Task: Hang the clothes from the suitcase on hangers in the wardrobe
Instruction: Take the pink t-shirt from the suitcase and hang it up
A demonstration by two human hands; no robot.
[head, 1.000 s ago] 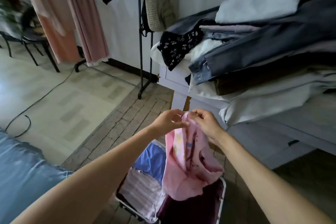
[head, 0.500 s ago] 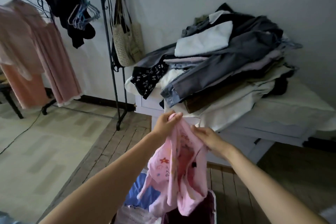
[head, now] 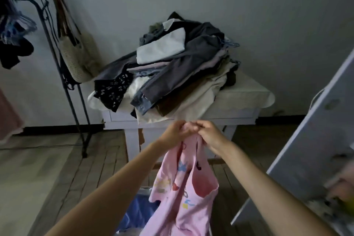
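Higher now than half a second ago, both hands have lifted the garment up level with the table edge. Behind them, a low white table [head: 247,99] carries a heaped pile of grey, cream and dark folded clothes [head: 178,74]; at far left stands a black metal clothes rail [head: 63,74]. Out front hangs the pink printed cotton top [head: 183,193], above a blue fabric [head: 138,212]. Left hand [head: 175,133] and right hand [head: 211,136] pinch its bunched top edge, fingertips nearly touching.
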